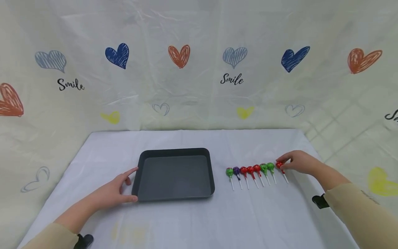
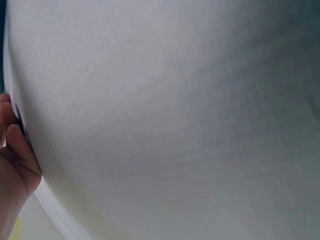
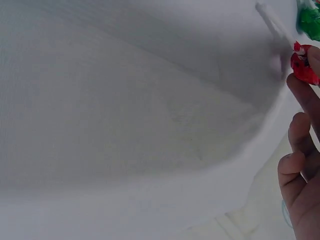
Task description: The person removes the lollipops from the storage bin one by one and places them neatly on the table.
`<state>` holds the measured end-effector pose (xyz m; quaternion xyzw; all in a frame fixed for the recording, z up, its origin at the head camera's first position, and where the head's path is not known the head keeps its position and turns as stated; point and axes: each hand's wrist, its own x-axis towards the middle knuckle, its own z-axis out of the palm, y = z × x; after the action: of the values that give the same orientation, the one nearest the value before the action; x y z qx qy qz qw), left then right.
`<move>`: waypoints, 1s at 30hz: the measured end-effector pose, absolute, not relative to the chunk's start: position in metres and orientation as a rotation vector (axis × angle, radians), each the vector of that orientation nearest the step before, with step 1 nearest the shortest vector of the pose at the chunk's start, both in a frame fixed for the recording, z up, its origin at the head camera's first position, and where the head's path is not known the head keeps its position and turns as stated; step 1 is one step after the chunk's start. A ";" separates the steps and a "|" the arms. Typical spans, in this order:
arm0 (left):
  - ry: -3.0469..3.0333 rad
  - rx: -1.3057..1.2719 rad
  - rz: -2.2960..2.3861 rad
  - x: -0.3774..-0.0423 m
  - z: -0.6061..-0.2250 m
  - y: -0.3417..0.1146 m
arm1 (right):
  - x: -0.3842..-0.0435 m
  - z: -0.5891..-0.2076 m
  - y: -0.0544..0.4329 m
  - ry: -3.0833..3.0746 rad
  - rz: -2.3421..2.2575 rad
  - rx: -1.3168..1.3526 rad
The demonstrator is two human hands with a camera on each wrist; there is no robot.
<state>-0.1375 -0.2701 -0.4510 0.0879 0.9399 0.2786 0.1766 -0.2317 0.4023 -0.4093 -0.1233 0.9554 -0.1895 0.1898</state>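
Observation:
A dark grey rectangular baking tray (image 1: 175, 177) lies on the white cloth, left of the middle in the head view. My left hand (image 1: 113, 191) rests at its left side, index finger and thumb spread and touching the rim; only part of that hand (image 2: 17, 165) shows in the left wrist view. At the right end of a row of lollipops, my right hand (image 1: 300, 162) pinches a red-wrapped lollipop (image 1: 280, 165) by its candy head between thumb and finger. Its white stick points toward me. In the right wrist view, the red wrapper (image 3: 304, 64) sits between the fingertips.
Several wrapped lollipops stand in a row right of the tray: green (image 1: 229, 172), purple (image 1: 236, 171), red (image 1: 250, 170) and green (image 1: 271, 166), their sticks toward me. A white cloth (image 1: 192, 224) covers the table. Behind hangs a sheet (image 1: 199, 27) printed with hearts.

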 end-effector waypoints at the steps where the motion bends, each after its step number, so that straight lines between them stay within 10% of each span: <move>1: 2.663 0.251 0.792 -0.137 -0.451 -0.270 | -0.232 -0.411 0.403 2.682 -0.529 -0.348; 30: 2.660 0.264 0.794 -0.139 -0.455 -0.269 | -0.217 -0.402 0.396 2.767 -0.537 -0.388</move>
<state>-0.1390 -0.2691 -0.4548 0.0934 0.9391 0.2803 0.1756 -0.2173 0.3958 -0.4024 -0.1349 0.9619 -0.1866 0.1476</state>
